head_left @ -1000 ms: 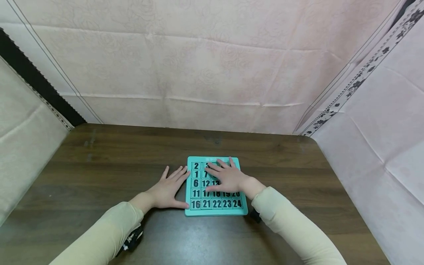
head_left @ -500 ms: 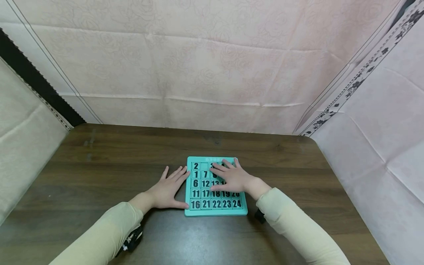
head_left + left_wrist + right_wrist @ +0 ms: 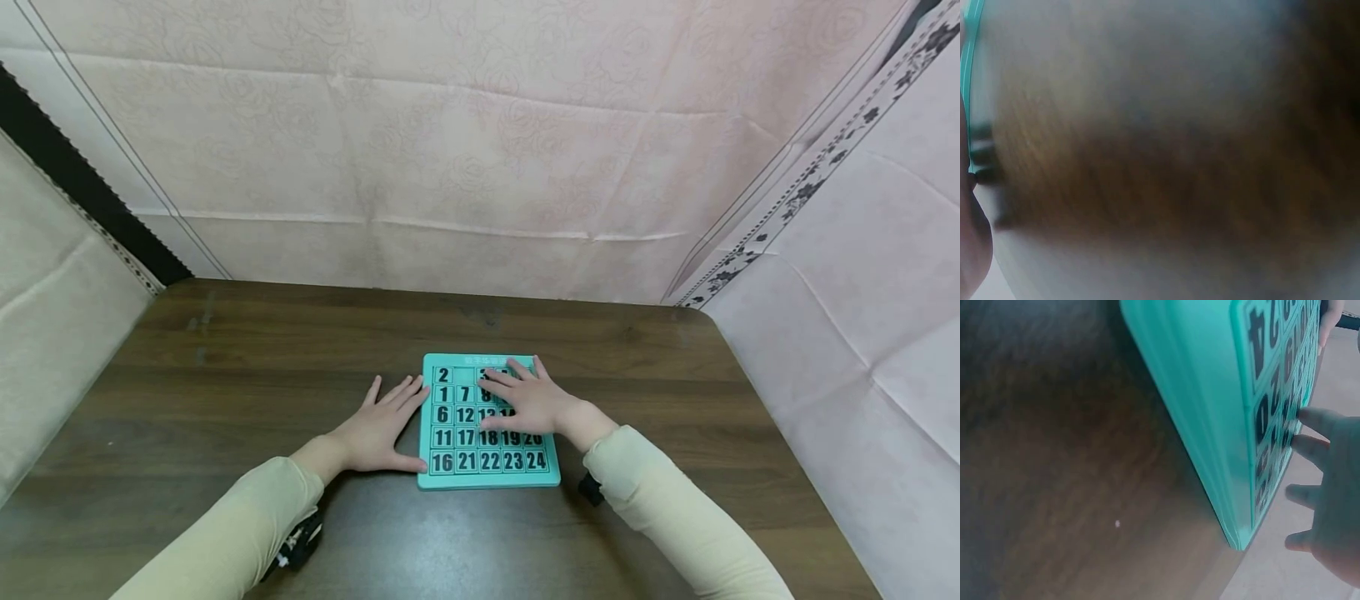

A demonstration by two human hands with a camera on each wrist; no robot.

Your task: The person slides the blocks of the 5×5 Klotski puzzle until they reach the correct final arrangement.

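Note:
A turquoise number slide puzzle (image 3: 490,482) lies flat on the wooden table, with black-numbered tiles in a grid. In its top row, right of the 2, one slot holds no tile. My left hand (image 3: 381,430) lies along the puzzle's left side, fingers spread, thumb and fingertips right at the frame. My right hand (image 3: 542,408) spreads over the upper right tiles and hides several of them. Its fingertips sit close over the tiles in the right wrist view, with the puzzle's side wall (image 3: 1191,394) nearby. Only a strip of the left hand (image 3: 974,250) shows in the left wrist view.
The brown wooden table (image 3: 247,375) extends around the puzzle on all sides. A pale patterned cloth (image 3: 450,167) hangs behind its far edge, and a white cloth (image 3: 862,333) borders the right side. Dark wrist devices (image 3: 300,537) are strapped under both sleeves.
My right hand has shifted a little to the right over the puzzle, uncovering the slot without a tile in the top row. The left hand and the puzzle have stayed in place.

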